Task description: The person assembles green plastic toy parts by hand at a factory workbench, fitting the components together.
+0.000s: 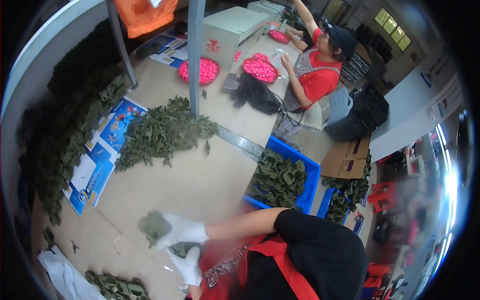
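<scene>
My right hand (184, 231), in a white glove, reaches in from the right under a black sleeve. It is closed on a dark green moulded part (154, 226), which is smeared by motion. Below it my left hand (188, 266), also white-gloved, is closed on another dark green part (185, 248) close to my red apron. Both hands are over the near edge of the beige table (200, 182). A small shiny sliver (168, 268) shows beside the left hand; I cannot tell what it is.
A heap of small green parts (160, 131) lies beside a metal post (195, 60). A blue bin (311, 186) holds larger green pieces. More parts (117, 286) and a pale cloth (67, 275) lie lower left. A co-worker (320, 75) sits near pink-filled trays (200, 71).
</scene>
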### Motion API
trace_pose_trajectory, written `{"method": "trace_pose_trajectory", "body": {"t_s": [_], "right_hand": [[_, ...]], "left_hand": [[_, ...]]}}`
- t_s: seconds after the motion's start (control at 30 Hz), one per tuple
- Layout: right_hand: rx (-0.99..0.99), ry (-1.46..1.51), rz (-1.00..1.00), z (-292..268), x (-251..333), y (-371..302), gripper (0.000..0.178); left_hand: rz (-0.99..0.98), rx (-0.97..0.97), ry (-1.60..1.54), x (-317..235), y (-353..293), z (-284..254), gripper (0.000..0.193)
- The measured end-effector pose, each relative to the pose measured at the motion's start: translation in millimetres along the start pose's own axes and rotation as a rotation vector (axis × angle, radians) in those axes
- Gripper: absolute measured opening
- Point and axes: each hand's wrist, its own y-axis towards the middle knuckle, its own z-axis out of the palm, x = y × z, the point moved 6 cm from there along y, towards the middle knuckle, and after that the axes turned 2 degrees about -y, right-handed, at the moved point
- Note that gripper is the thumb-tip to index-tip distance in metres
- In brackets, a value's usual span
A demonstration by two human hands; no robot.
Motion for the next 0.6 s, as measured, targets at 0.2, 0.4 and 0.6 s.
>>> {"method": "trace_pose_trajectory", "body": {"t_s": [0.2, 0.4, 0.6], "right_hand": [[0.213, 0.003, -0.092, -51, 30, 1, 0.085], [0.475, -0.212, 0.071, -21, 14, -2, 0.060], [0.276, -0.287, 0.170, -24, -19, -4, 0.044]], "left_hand": [[-0.303, 0.145, 0.415, 4, 4, -20, 0.053], [-0.274, 0.123, 0.622, -16, -10, -31, 0.050], [-0.451, 0.322, 0.616, -1, -5, -60, 0.066]]}}
